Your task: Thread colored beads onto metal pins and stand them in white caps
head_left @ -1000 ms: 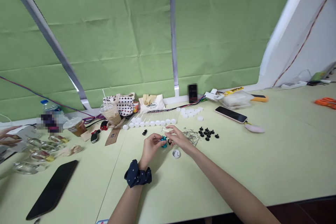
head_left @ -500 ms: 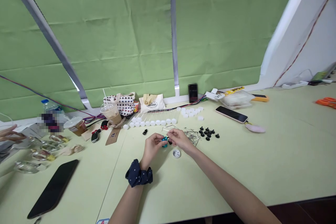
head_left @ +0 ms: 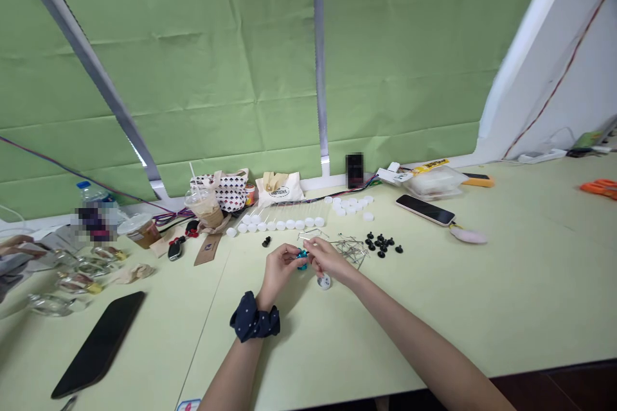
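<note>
Between the thumb and fingers of my left hand (head_left: 282,264), above the table, is a small shiny teal piece (head_left: 302,260) whose exact kind is too small to tell. My right hand (head_left: 328,259) is closed in a pinch against the right side of that piece; what its fingertips hold is hidden. Just below the right hand lies a small white round cap (head_left: 324,282) with tiny bits in it. Bent metal wires (head_left: 354,250) are heaped behind and right of the hand. Several black knob-like parts (head_left: 382,244) lie farther right, and a pair of black pieces (head_left: 266,242) sits left of my hands.
Clear tubes with white caps (head_left: 290,225) lie in a row behind my hands. A phone (head_left: 425,210) is at the right, a dark tablet-like slab (head_left: 99,343) at the left. Drink cups (head_left: 205,209), glasses frames (head_left: 80,282) and another person's hand (head_left: 22,246) are along the left.
My right hand has turned slightly and its fingers curl lower, now partly over the white cap. My left hand stays put with the teal piece. The other person's hand at left has shifted.
</note>
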Demonstrator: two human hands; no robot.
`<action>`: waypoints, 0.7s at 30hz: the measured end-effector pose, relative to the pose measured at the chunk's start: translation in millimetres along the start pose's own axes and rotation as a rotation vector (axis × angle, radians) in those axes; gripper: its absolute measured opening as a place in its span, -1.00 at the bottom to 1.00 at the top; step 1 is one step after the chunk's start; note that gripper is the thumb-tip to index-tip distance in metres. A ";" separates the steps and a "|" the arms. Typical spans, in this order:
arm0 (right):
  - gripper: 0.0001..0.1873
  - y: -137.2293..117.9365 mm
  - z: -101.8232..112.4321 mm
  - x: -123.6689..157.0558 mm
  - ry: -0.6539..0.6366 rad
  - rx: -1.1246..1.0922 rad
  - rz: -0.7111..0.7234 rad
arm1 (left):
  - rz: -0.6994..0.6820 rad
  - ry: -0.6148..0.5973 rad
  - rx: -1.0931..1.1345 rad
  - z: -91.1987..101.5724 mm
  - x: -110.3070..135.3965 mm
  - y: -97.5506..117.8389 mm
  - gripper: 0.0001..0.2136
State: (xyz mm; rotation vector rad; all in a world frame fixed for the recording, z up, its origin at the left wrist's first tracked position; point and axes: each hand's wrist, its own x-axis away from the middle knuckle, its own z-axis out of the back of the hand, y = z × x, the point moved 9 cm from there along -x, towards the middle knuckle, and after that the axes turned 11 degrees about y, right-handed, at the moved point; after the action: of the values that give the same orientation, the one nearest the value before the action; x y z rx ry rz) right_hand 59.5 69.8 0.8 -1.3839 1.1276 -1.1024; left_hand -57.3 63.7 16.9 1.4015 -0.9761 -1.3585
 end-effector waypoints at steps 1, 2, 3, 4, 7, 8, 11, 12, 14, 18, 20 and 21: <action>-0.64 4.1 -0.3 -0.5 0.000 0.010 -0.030 | 0.007 -0.004 0.000 -0.6 0.3 -0.6 -0.74; -0.65 5.3 0.1 -1.3 0.005 0.013 -0.032 | 0.016 -0.009 -0.001 -1.3 0.5 -1.4 -0.74; -0.67 3.3 1.2 -2.3 0.015 0.009 -0.003 | 0.024 -0.017 -0.002 -2.1 0.7 -2.0 -0.73; -0.72 -1.3 2.5 -3.0 0.023 0.002 0.049 | 0.030 -0.026 -0.002 -2.9 0.9 -2.2 -0.73; -0.78 -18.4 4.4 -2.0 0.015 -0.021 0.215 | 0.016 -0.054 0.008 -4.8 0.8 0.9 -0.75; -0.78 -22.1 4.2 -1.1 0.005 -0.022 0.247 | 0.008 -0.062 0.008 -5.4 0.9 2.1 -0.75; -0.80 -27.6 2.0 2.6 -0.019 -0.006 0.306 | 0.008 -0.053 -0.030 -5.5 1.0 0.8 -0.72; -0.82 -28.5 0.3 4.2 -0.030 0.000 0.322 | 0.013 -0.036 -0.056 -4.9 1.0 -1.1 -0.68; -0.84 -29.5 -3.6 7.5 -0.050 0.017 0.355 | 0.032 -0.001 -0.105 -3.8 1.4 -6.4 -0.60; -0.80 -30.9 -4.0 8.5 -0.031 0.074 0.401 | 0.122 0.022 -0.135 -1.5 1.1 -17.7 -0.53; -0.76 -31.4 7.0 2.9 0.035 0.115 0.394 | 0.112 0.064 -0.181 7.7 -2.5 -16.5 -0.53; -0.76 -31.8 16.3 -1.1 0.082 0.141 0.388 | 0.080 0.103 -0.229 15.3 -5.2 -13.6 -0.54</action>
State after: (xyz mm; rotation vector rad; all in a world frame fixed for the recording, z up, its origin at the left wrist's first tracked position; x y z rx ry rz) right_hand 77.9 75.5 31.0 -0.9662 1.2870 -0.9412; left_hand -73.7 70.9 5.7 1.2339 -0.7743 -1.2825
